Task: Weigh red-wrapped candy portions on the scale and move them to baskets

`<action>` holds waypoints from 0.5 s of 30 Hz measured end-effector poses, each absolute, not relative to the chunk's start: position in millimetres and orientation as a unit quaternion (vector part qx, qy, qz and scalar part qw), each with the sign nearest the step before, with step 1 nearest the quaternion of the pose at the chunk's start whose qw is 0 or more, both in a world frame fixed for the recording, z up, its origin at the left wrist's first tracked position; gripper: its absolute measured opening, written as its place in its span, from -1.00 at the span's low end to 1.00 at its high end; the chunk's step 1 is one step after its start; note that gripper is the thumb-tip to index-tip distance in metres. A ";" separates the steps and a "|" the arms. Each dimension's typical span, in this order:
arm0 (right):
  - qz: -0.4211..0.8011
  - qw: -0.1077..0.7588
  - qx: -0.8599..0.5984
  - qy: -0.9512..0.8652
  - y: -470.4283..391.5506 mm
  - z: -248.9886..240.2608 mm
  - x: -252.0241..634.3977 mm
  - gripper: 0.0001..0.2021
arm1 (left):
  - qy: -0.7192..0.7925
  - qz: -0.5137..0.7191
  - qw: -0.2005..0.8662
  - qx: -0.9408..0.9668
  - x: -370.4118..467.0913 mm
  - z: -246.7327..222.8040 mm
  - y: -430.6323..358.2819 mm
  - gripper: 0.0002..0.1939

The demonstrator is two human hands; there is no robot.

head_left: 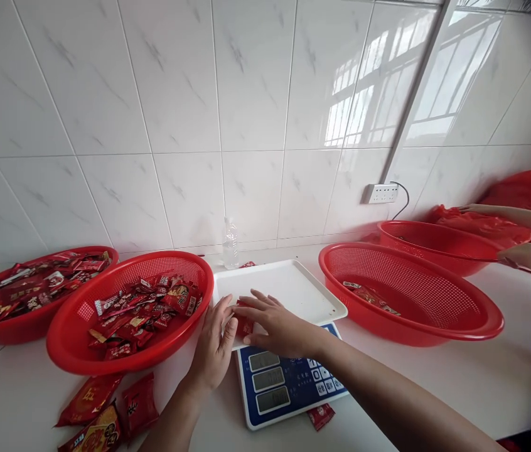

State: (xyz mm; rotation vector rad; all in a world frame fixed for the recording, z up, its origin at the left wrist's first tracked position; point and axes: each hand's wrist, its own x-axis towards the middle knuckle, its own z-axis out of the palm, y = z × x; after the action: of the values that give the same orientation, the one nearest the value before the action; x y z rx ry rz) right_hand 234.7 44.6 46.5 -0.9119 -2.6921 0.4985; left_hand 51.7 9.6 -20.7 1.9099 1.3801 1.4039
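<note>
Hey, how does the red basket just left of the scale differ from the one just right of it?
The left basket holds a heap of red packets; the right basket has only a few, leaving much of its bottom bare. The left basket sits close beside the left hand, while the right basket stands apart from the right hand. Both are red, with perforated walls and broad rims.

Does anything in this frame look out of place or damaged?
A small red packet pokes out at the front edge of the scale, seemingly partly underneath. Three larger packets lie loose on the table in front of the nearer left basket. Both look odd because most packets sit in baskets. No damage is evident.
</note>
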 end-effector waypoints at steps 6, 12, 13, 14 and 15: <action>0.112 0.165 -0.332 -0.922 50.4 39.5 228.7 -0.70 | 0.500 0.515 0.160 0.677 52.9 -19.5 7.4 -0.56; 0.025 0.264 -0.462 -0.847 64.5 34.7 281.5 -0.67 | 0.505 0.501 0.124 0.692 55.0 -18.6 4.9 -0.60; 0.004 0.285 -0.493 -0.822 69.0 37.5 296.5 -0.65 | 0.504 0.500 0.123 0.693 55.2 -18.6 4.6 -0.60; -0.018 0.305 -0.523 -0.796 73.9 40.6 312.0 -0.63 | 0.502 0.500 0.123 0.694 55.3 -18.6 4.4 -0.61; -0.038 0.321 -0.550 -0.770 78.6 43.3 327.1 -0.61 | 0.500 0.501 0.123 0.696 55.4 -18.7 4.3 -0.61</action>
State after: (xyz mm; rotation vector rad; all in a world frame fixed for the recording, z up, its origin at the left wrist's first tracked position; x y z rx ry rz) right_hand 327.1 78.6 43.3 -1.4436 -2.0232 -0.0986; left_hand 55.4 4.3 -18.7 2.0293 1.4596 1.4603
